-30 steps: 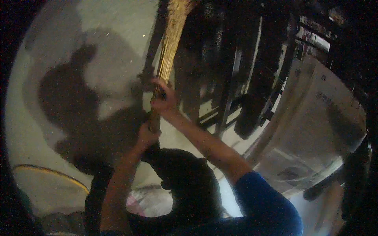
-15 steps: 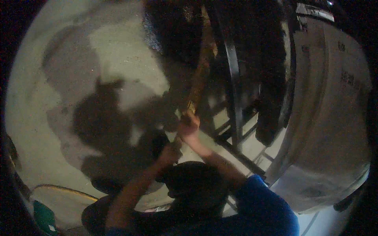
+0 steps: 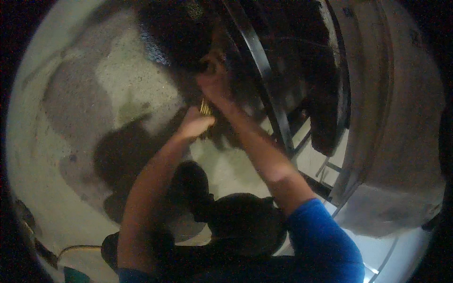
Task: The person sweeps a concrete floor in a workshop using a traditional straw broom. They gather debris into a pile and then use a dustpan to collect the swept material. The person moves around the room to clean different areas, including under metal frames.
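Observation:
My left hand point(image 3: 196, 124) is closed around a bundle of thin yellowish strands point(image 3: 205, 107), whose upper ends stick out past the thumb. Just beyond it, my right hand point(image 3: 213, 84) reaches into the dark shade beside a black metal frame point(image 3: 257, 45). Its fingers are curled, and I cannot make out what they hold there. The lower part of the bundle is hidden by my left hand.
Pale, stained floor point(image 3: 137, 78) lies to the left, with shadows across it. Large brown cardboard point(image 3: 410, 113) stands along the right side. A yellow hose or cable point(image 3: 78, 247) and a green object point(image 3: 75, 275) are at lower left.
Both hands have moved up and away from my body. The strands, formerly by my right hand, are now in my left; my right hand has gone farther up beside the frame.

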Demonstrator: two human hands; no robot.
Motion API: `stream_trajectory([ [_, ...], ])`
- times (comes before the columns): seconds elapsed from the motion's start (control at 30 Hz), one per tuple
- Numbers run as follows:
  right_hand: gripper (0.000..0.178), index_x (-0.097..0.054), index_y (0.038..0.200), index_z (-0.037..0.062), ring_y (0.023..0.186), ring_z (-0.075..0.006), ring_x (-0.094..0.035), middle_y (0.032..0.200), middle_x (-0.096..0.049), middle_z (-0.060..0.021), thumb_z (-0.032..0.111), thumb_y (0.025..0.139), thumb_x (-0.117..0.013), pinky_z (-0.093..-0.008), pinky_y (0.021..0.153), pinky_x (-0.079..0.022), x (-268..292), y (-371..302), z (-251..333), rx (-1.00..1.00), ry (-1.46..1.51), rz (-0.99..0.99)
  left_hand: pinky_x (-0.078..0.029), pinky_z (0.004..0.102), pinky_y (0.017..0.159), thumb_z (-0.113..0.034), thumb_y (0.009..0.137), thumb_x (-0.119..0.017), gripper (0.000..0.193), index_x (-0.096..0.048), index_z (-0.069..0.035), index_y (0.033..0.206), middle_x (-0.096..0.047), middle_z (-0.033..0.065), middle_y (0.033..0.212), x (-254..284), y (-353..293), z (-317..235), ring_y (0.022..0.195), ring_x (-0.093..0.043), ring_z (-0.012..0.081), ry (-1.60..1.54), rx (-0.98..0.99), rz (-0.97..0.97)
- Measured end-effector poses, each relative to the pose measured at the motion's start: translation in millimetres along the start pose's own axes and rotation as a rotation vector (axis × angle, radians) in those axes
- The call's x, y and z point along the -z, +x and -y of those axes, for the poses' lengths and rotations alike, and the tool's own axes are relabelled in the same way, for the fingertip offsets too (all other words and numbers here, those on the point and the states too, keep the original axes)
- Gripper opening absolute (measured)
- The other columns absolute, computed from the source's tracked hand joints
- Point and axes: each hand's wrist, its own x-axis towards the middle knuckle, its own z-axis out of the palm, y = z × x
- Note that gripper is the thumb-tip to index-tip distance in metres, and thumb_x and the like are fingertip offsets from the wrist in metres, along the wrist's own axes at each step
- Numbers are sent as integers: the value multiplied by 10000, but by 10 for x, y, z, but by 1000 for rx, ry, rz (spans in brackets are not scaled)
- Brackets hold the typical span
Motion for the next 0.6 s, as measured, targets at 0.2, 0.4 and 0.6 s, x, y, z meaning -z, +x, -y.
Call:
stream_trajectory([
  [0.2,449,-499,1049,71,758,-168,-489,880,-522,-79,86,602,-532,-268,674,-417,367,500,-436,-45,-1,-129,-443,352,697,-163,701,-576,473,-426,-60,1138,-548,107,937,50,614,-71,793,-515,200,318,-505,-143],
  [0.4,428,-481,1072,61,809,-178,-484,944,-503,-79,117,648,-501,-282,689,-421,717,180,-857,-151,78,-199,-430,340,729,-164,695,-555,423,-470,-48,1093,-518,146,1061,-498,501,195,904,-518,267,-10,-374,-14],
  [0.6,412,-464,1094,51,860,-188,-480,1009,-483,-80,147,694,-470,-295,704,-425,914,-759,-893,-301,276,-206,-436,345,720,-143,653,-577,351,-537,0,970,-564,183,921,-458,-138,-175,832,-538,257,858,-78,294],
])
